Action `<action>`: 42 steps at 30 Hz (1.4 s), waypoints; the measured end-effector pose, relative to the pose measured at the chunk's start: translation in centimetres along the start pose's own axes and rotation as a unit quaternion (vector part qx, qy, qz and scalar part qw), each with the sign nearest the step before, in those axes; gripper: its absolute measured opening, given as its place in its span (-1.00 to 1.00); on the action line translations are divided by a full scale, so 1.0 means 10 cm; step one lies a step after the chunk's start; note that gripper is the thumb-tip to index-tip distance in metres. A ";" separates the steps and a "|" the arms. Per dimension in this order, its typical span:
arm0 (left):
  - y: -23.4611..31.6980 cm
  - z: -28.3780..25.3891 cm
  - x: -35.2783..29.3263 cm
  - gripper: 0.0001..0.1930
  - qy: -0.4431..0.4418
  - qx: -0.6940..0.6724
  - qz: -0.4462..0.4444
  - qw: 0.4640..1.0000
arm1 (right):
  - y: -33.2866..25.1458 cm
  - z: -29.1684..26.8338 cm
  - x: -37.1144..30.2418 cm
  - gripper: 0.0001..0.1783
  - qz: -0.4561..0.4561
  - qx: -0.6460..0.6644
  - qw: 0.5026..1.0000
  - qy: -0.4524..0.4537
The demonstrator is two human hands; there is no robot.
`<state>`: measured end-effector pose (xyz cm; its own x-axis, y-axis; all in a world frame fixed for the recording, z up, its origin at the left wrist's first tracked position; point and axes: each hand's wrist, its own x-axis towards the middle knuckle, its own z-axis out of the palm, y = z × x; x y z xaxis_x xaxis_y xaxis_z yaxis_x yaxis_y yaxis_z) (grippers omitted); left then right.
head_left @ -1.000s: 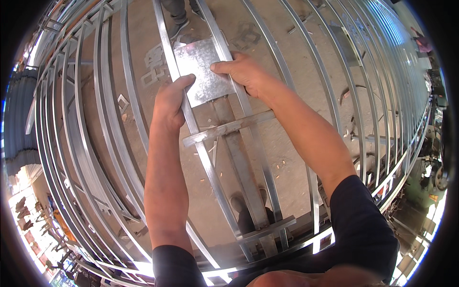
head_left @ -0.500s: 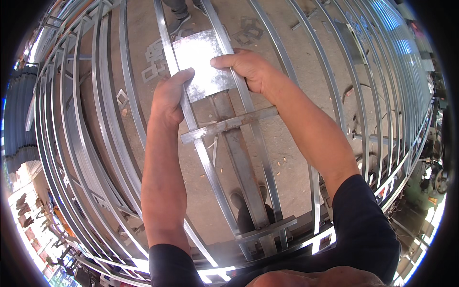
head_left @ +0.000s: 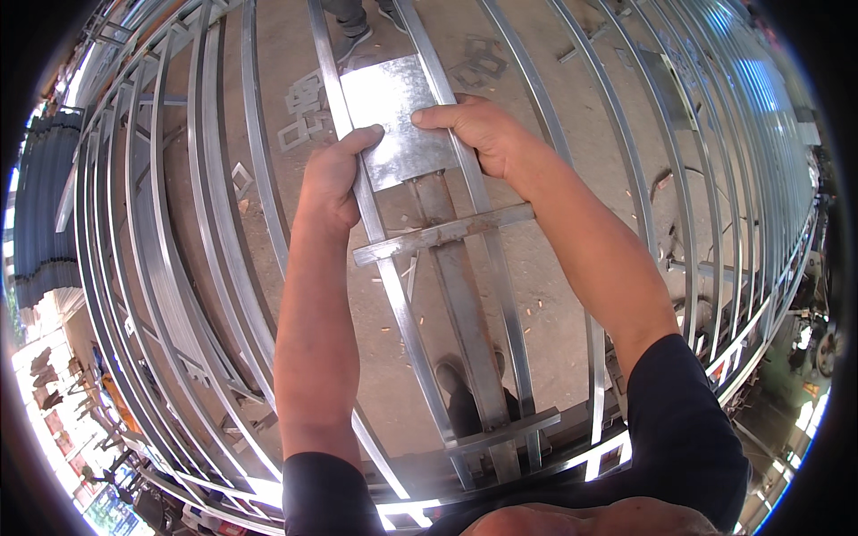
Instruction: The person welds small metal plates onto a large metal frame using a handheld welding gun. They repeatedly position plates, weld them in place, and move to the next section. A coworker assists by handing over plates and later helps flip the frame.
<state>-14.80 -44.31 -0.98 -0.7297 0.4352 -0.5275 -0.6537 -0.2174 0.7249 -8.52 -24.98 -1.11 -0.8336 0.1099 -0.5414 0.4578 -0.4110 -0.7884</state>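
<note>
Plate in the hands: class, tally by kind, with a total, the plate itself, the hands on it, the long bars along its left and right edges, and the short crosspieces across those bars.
Plate: 1
Hands: 2
Long bars: 2
Short crosspieces: 2
Total: 7

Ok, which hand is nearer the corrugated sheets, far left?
Left: the left hand, on the left of the metal plate, is right of the corrugated sheets; the right hand, on the plate's right, is farther.
</note>
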 end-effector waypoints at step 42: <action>0.07 0.05 -0.06 -0.65 0.020 0.020 0.007 1.000 | 0.06 -0.03 0.08 -0.35 0.005 -0.009 1.000 0.001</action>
<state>-14.73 -44.34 0.09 -0.7460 0.3975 -0.5343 -0.6359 -0.1867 0.7489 -8.84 -24.89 -2.09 -0.8282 0.1080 -0.5500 0.4717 -0.3958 -0.7880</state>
